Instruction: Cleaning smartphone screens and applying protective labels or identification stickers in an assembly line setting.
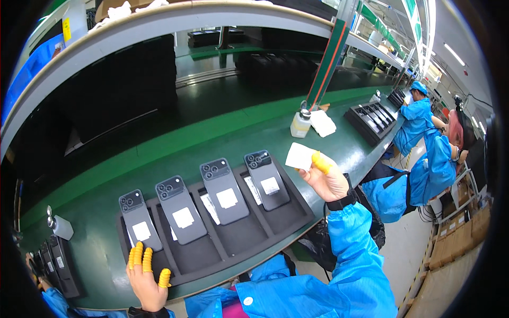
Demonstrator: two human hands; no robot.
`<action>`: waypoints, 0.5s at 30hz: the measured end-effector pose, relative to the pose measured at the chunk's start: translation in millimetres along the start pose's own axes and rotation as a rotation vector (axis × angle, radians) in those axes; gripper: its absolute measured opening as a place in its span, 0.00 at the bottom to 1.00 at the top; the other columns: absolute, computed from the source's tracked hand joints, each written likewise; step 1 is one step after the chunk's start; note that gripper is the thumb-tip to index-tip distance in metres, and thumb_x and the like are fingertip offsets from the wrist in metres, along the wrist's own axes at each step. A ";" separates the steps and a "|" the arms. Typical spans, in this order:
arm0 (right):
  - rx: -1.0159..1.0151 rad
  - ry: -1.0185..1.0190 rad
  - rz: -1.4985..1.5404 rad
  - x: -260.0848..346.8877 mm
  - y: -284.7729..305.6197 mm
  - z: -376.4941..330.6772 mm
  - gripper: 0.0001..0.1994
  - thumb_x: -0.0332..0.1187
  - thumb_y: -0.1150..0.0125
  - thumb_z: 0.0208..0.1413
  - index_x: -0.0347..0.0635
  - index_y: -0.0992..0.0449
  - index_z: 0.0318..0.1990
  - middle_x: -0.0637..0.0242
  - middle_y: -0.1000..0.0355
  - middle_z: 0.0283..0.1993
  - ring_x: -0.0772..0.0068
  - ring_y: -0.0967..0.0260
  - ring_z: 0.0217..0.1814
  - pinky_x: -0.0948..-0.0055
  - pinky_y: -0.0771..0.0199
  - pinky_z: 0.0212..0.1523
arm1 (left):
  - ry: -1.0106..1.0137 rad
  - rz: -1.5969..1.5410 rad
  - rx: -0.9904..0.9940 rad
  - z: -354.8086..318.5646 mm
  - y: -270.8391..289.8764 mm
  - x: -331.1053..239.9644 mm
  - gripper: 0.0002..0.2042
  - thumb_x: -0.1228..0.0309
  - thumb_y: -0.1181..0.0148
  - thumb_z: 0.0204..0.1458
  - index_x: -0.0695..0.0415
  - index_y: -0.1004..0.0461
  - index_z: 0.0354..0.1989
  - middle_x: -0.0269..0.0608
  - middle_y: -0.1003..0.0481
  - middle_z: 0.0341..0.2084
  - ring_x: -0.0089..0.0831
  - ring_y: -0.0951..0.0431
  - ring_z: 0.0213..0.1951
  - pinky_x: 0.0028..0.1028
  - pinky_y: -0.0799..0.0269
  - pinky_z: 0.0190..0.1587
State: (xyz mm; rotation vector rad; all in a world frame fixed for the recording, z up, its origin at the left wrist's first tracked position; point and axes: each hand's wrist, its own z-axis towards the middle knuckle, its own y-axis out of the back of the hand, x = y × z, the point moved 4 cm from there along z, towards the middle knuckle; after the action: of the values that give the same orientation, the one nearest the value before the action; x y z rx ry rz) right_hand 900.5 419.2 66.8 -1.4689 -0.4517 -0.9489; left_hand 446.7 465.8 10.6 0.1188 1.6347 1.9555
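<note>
A black foam tray [189,277] lies on the green bench in front of me. Several dark grey phones lean in its compartments, backs up, each bearing a white label. Fingers stretched out, my left hand [144,281] touches the lower end of the leftmost phone [137,216]; yellow finger cots cover its fingertips. Raised to the right of the tray, my right hand [330,183] pinches a folded white wipe [298,156] between thumb and fingers, also in yellow cots. The nearest phone to that hand is the rightmost one [277,199].
A pump bottle [300,124] and a stack of white wipes [323,123] stand behind my right hand. Another phone tray [371,121] is farther right, near co-workers in blue [414,119]. At left are a second bottle [62,228] and tray [66,273]. A shelf edge [175,18] crosses above.
</note>
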 end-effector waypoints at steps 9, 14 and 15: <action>-0.206 0.384 -1.063 49.5 14.5 0.2 0.12 0.19 0.42 0.52 0.37 0.23 0.45 0.70 0.25 0.34 0.80 0.29 0.37 0.79 0.30 0.36 | -0.235 -0.126 -0.094 -13.2 -0.3 -56.9 0.30 0.54 0.30 0.28 0.56 0.22 0.43 0.41 0.28 0.41 0.45 0.33 0.45 0.42 0.39 0.49; -0.272 1.055 -1.906 100.9 13.3 31.8 0.12 0.18 0.42 0.41 0.38 0.21 0.36 0.53 0.26 0.37 0.50 0.28 0.38 0.64 0.27 0.39 | -0.150 0.008 -0.223 -17.2 -14.3 -63.9 0.23 0.61 0.28 0.20 0.51 0.17 0.33 0.35 0.27 0.33 0.41 0.34 0.41 0.38 0.37 0.45; -0.254 1.035 -1.923 102.4 20.4 43.2 0.12 0.19 0.42 0.42 0.39 0.21 0.36 0.55 0.26 0.37 0.52 0.28 0.39 0.63 0.27 0.40 | -0.144 0.007 -0.226 -17.8 -14.6 -62.7 0.23 0.61 0.28 0.20 0.51 0.17 0.33 0.35 0.27 0.33 0.41 0.34 0.41 0.38 0.37 0.45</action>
State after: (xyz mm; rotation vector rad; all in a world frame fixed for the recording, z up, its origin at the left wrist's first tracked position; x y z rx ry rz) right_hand 987.9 430.5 137.4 -0.0890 -0.9084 -3.0556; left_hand 496.5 421.2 11.1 0.1724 1.3152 2.0704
